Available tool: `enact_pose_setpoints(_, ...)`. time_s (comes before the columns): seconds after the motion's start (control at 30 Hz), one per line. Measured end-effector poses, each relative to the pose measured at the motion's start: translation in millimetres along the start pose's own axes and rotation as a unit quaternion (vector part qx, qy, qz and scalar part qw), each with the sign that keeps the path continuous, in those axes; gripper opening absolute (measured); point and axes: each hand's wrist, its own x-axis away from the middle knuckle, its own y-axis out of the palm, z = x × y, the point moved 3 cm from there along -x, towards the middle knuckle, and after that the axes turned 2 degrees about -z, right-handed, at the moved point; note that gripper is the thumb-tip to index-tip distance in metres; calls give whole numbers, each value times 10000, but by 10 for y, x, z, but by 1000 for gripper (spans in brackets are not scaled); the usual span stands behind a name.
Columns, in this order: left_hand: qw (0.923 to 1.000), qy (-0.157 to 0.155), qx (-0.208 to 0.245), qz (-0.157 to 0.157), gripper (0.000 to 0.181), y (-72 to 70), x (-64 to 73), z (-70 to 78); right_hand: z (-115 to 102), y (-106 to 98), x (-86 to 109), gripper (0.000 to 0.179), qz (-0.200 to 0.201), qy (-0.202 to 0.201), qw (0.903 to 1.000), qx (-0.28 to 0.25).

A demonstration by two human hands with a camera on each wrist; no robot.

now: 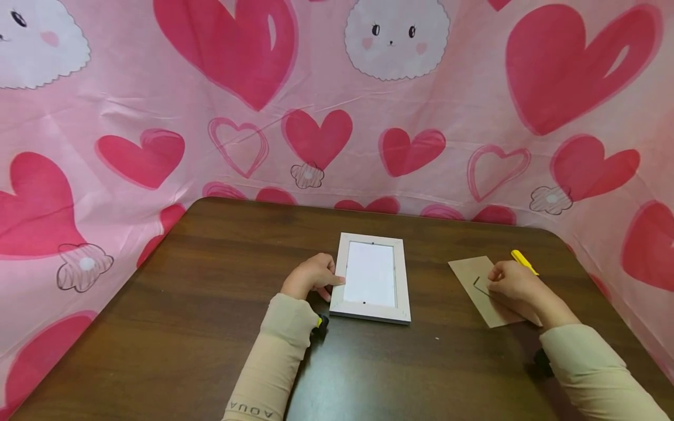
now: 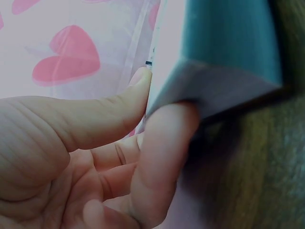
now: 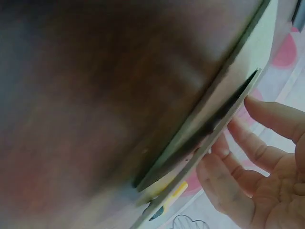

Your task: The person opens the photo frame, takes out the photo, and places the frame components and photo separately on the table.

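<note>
A white picture frame (image 1: 337,295) lies on the table with a plain white panel (image 1: 370,273) in its middle. My left hand (image 1: 316,275) pinches its left side, thumb on top. In the left wrist view, a bent finger of the left hand (image 2: 114,157) presses the edge of the frame (image 2: 228,43) from below. To the right lies a brown backing board (image 1: 481,301) with a stand flap. My right hand (image 1: 516,286) holds the flap between thumb and fingers. The right wrist view shows the flap (image 3: 228,117) lifted slightly off the board, beside the right hand (image 3: 267,171).
A yellow-handled tool (image 1: 523,262) lies just beyond the right hand, partly hidden by it. The brown wooden table (image 1: 158,327) has rounded far corners. A pink drape (image 1: 316,76) with hearts hangs behind and around it. A tiny white speck sits right of the frame.
</note>
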Motion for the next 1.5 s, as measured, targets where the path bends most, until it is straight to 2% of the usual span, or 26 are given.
enact_pose_setpoints(0.13, 9999, 64, 81, -58, 33, 8, -6, 3, -80, 34, 5, 21, -51, 87, 9999, -35)
enact_pose_setpoints(0.27, 9995, 175, -211, 170, 32, -34, 4, 22, -261, 21, -24, 24, 6, 98, 9997, -238)
enact_pose_setpoints(0.37, 9984, 189, -432, 321, 31, -72, 15, 22, -480, -20, -91, 25, 97, -120, 9991, -389)
enact_pose_setpoints(0.6, 9984, 108, -479, 275, 30, -82, 15, -1, -1133, -20, -344, 21, 113, -641, 9916, -1120)
enact_pose_setpoints(0.73, 9991, 90, -364, 187, 30, -76, 25, -2, -1501, 59, -514, 20, -235, -970, 9789, -1781)
enact_pose_setpoints(0.83, 9994, 96, -302, 156, 29, -78, 36, 3, -1753, 115, -651, 22, -552, -1010, 9660, -2314)
enact_pose_setpoints(1.07, 9994, 59, -295, 152, 30, -77, 18, -5, -2201, 329, -888, 29, -1187, -621, 9409, -3109)
enact_pose_setpoints(1.17, 9997, 26, -200, 112, 29, -74, 11, -15, -2287, 470, -950, 25, -1409, -376, 9287, -3410)
enact_pose_setpoints(1.23, 9999, 32, -136, 80, 29, -72, 14, -12, -2316, 551, -978, 19, -1479, -252, 9239, -3520)
enact_pose_setpoints(1.33, 9999, 40, -94, 67, 28, -76, 14, -4, -2335, 648, -1012, 16, -1572, -249, 9244, -3467)
enact_pose_setpoints(1.5, 10000, 14, -56, 79, 27, -88, 3, -2, -2355, 732, -1024, 26, -1742, -520, 9400, -2885)
